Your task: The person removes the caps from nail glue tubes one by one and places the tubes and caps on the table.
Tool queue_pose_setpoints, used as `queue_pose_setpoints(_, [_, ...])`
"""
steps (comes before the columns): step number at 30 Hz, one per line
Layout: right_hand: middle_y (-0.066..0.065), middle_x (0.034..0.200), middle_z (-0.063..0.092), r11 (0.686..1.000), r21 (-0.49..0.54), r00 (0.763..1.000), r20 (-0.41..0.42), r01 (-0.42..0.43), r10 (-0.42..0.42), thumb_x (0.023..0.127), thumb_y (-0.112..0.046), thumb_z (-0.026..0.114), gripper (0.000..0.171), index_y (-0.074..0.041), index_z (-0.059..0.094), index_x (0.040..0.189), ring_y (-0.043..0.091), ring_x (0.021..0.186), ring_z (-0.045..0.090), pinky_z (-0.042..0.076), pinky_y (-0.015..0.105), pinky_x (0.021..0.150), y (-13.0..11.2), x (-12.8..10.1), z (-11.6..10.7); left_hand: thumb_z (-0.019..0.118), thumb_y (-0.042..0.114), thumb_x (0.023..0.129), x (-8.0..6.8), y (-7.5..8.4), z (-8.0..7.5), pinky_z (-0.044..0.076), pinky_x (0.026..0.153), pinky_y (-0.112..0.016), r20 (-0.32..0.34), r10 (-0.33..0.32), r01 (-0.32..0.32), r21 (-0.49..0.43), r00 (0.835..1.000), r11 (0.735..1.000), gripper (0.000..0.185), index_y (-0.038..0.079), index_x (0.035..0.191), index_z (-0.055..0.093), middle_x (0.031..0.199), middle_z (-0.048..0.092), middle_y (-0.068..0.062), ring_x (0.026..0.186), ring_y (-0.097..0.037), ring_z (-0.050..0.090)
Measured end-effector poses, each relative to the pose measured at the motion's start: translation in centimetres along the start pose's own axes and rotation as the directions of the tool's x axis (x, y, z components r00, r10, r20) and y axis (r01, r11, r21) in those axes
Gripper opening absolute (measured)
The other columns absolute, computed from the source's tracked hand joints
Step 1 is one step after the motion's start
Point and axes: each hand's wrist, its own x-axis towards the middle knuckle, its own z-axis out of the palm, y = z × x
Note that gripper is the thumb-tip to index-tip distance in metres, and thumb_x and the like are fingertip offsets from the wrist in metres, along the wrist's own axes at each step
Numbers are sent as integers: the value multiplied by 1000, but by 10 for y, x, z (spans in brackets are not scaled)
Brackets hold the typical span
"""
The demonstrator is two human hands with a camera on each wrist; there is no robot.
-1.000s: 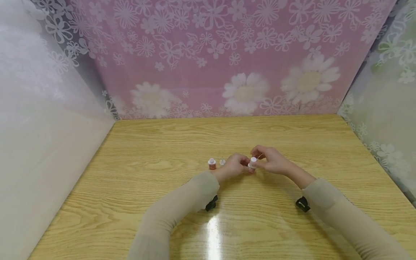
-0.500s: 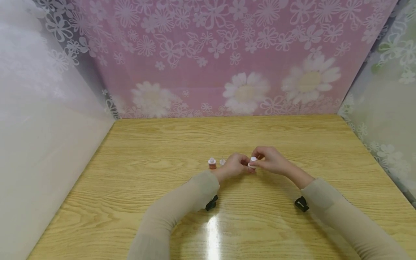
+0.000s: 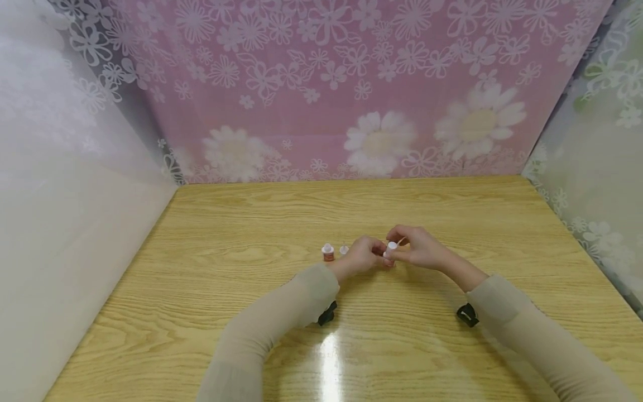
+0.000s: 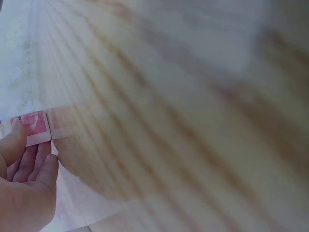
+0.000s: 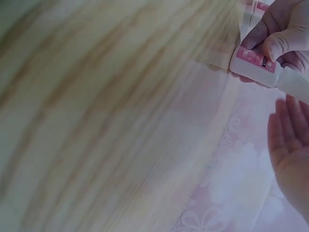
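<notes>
A small white bottle with a pink label [image 5: 256, 64] stands on the table. My left hand [image 3: 363, 256] pinches its body between thumb and fingers, seen from close by in both wrist views. On its top is a white cap [image 3: 392, 245], held by the thumb and fingertips of my right hand [image 3: 424, 249]. In the right wrist view that hand's other fingers [image 5: 289, 128] extend beneath the cap, while its thumb is out of frame. Left of my left hand stands a second small bottle [image 3: 328, 255], its pointed white tip uncovered.
Between the second bottle and my left hand lies a small white disc with a thin stem [image 3: 344, 249]. A wood-grain table [image 3: 241, 223] reaches back to a pink flowered sheet [image 3: 301, 111]. Pale sheets [image 3: 85, 195] flank both sides. Black straps [image 3: 468, 315] show under the sleeves.
My right thumb and fingers shift around the cap, closing in across it half a second ago and drawn slightly back now. The left hand and both bottles stay in place.
</notes>
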Motion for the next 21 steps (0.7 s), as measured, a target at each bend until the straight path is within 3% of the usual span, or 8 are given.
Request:
queue_pose_setpoints(6, [-5,72,56,998,-34,998,-32,-61,60,74,-17,73,19,-9,57,78,12,71,54,46,35,68,-4,0,-1,69,10,76,0,-1,0,43,67,-15,4,9,-9,-4,1000,1000,15,2,89,68,79,66,1,72,-1,55])
queue_pose_setpoints(21, [-1,81,60,1000,-9,1000,7,2,-2,77,-5,68,10,-5,61,84,18,79,57,45,43,72,-5,-1,-4,69,10,76,-3,2,-1,43,68,-17,-5,-11,11,3,1000,1000,16,2,90,68,82,66,-1,75,-4,56])
